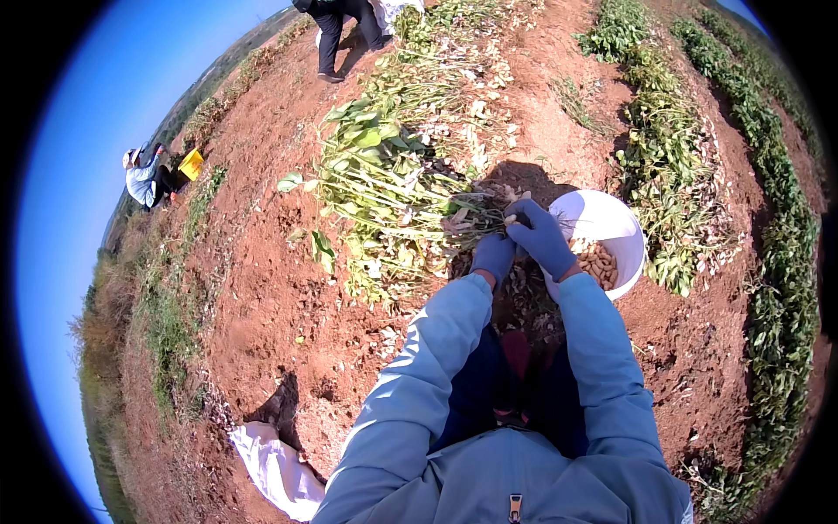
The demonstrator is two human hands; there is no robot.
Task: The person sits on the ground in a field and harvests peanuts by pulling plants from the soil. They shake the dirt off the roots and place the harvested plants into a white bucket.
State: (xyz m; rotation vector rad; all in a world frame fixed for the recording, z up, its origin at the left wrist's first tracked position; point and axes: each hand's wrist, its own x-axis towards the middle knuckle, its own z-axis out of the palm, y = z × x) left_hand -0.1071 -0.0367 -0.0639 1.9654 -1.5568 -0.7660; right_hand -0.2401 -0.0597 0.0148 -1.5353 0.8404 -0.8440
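My left hand (495, 255), in a blue-grey glove, grips the root end of a bunch of uprooted peanut plants (393, 203). The leafy tops point away to the left. Right above it, my right hand (542, 237), gloved alike, has its thumb and fingers closed at the roots on a pale peanut pod (510, 220). Part of its grip is hidden by the glove. Beside my right wrist stands a white plastic bucket (625, 229), with loose peanut pods (596, 263) heaped in its bottom.
More pulled peanut plants (445, 78) lie in a row ahead. Green crop rows (674, 177) run along the right. A white sack (278, 468) rests on red soil at lower left. One person (141, 180) crouches by a yellow bucket (191, 164); another person (334, 33) stands ahead.
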